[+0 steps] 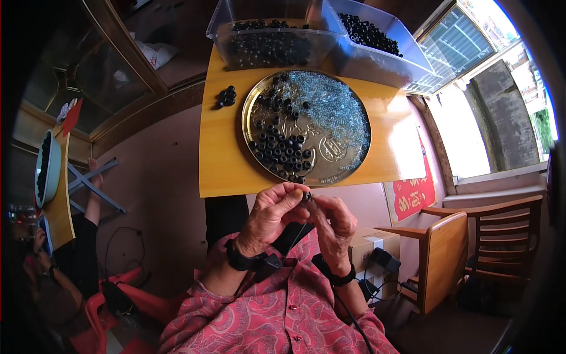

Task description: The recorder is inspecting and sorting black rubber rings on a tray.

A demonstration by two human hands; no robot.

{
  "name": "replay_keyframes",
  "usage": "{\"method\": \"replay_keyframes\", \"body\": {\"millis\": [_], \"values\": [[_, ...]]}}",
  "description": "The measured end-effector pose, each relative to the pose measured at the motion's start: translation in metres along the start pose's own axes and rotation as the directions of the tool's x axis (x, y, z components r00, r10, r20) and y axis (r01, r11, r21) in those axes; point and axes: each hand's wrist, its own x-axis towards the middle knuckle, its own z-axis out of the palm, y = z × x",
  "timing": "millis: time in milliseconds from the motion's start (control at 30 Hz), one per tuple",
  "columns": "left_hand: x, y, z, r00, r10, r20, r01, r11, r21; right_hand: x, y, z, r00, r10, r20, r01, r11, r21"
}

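Observation:
Just past the near edge of the yellow table (pixel 221 174), my left hand (pixel 266 217) and my right hand (pixel 334 229) meet. Thumb and finger of the left pinch a small black ring-shaped piece (pixel 306 196). The right fingertips press together against its other side; whether they hold a second tiny part is too small to tell. Beyond them lies a round metal tray (pixel 321 170). Black ring-shaped pieces (pixel 282 154) gather at its near left, and a heap of tiny clear bluish pieces (pixel 333 103) covers its far right.
Two clear plastic bins, left (pixel 215 29) and right (pixel 392 66), hold more black pieces at the back. A few black pieces (pixel 226 97) lie left of the tray. A wooden chair (pixel 445 259) and carton (pixel 359 248) stand right; a red plastic stool (pixel 94 307) and another person (pixel 76 289) are left.

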Motion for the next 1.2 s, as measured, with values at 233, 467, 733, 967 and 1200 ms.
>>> {"method": "replay_keyframes", "body": {"millis": [233,467,733,967,1200], "values": [[-0.003,-0.004,-0.002,0.999,0.041,-0.033,-0.039,0.997,0.070,0.006,-0.015,-0.002,0.982,-0.170,0.080,0.186,0.947,-0.264],[-0.001,-0.005,-0.009,0.999,-0.046,0.020,0.048,0.985,-0.165,0.006,-0.019,0.002,0.979,-0.170,0.114,0.197,0.935,-0.296],[-0.001,-0.005,-0.015,0.997,-0.041,0.063,0.056,0.967,-0.249,0.007,-0.026,0.004,0.953,-0.271,0.139,0.303,0.883,-0.359],[-0.008,-0.005,-0.014,0.999,0.036,0.025,-0.033,0.994,-0.108,0.005,-0.031,0.009,0.914,-0.331,0.236,0.404,0.801,-0.442],[-0.012,0.000,-0.014,0.993,0.119,0.015,-0.118,0.992,-0.047,0.003,-0.032,0.011,0.950,-0.222,0.221,0.289,0.892,-0.347]]}}
